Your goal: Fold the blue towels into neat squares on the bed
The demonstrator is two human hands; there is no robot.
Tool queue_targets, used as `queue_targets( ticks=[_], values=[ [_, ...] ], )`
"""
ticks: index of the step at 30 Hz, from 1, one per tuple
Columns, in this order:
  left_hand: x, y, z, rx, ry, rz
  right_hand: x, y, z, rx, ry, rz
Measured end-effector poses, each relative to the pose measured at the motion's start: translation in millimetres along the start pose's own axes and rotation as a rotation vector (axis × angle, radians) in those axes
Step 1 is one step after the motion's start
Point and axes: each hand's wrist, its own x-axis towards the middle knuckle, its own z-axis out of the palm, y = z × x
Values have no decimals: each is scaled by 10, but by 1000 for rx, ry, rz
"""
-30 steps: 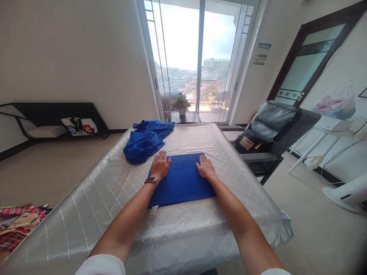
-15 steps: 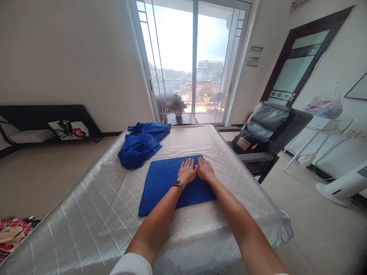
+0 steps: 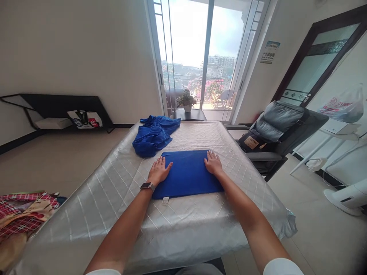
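A blue cloth (image 3: 187,173), folded into a flat rectangle, lies on the silver quilted table cover (image 3: 114,191). A small white tag (image 3: 165,201) sticks out from its near edge. My left hand (image 3: 159,170), with a watch on the wrist, lies flat with fingers stretched along the cloth's left edge. On the right edge rests my right hand (image 3: 213,162), palm down and fingers extended. Neither hand grasps anything. Farther back on the left is a crumpled blue cloth (image 3: 153,135), apart from both hands.
A grey recliner (image 3: 286,126) with a black bag (image 3: 252,142) stands right of the table. Beyond the far edge is a potted plant (image 3: 187,100) before a sliding glass door. Plaid fabric (image 3: 28,214) shows at lower left, and a white fan (image 3: 349,196) stands at right.
My hands were close together on the cloth's right part. Now they are apart at its two side edges, the left having moved left. The cloth looks straighter, and the view has shifted left.
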Motion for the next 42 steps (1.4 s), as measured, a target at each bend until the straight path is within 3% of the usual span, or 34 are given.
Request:
queue_targets(
  ticks=[3, 10, 16, 21, 24, 30, 32, 34, 37, 42],
  values=[
    [-18, 7, -1, 4, 17, 13, -167, -38, -59, -30, 73, -29],
    [-5, -38, 54, -12, 33, 38, -642, 36, -47, 50, -132, -45],
    [-104, -104, 43, 43, 49, 15, -650, 35, -56, 88, -185, -24],
    [-148, -23, -60, 74, 190, 155, -640, 31, -62, 93, -198, -32],
    [-218, 324, -75, 46, 165, 279, -644, 30, -54, 91, -202, -40],
    [-357, 1588, 34, -97, 80, 679, -662, 52, -5, 51, -149, -68],
    [-294, 1886, 73, -127, 59, 715, -671, 68, 8, 33, -144, -95],
    [-208, 2015, 105, -141, 8, 662, -673, 76, 14, 32, -137, -101],
    [-140, 1913, 147, -134, -35, 565, -662, 68, 16, 55, -126, -71],
    [-224, 1276, 131, -83, -33, 476, -640, 47, 13, 82, -139, -47]
  ],
)
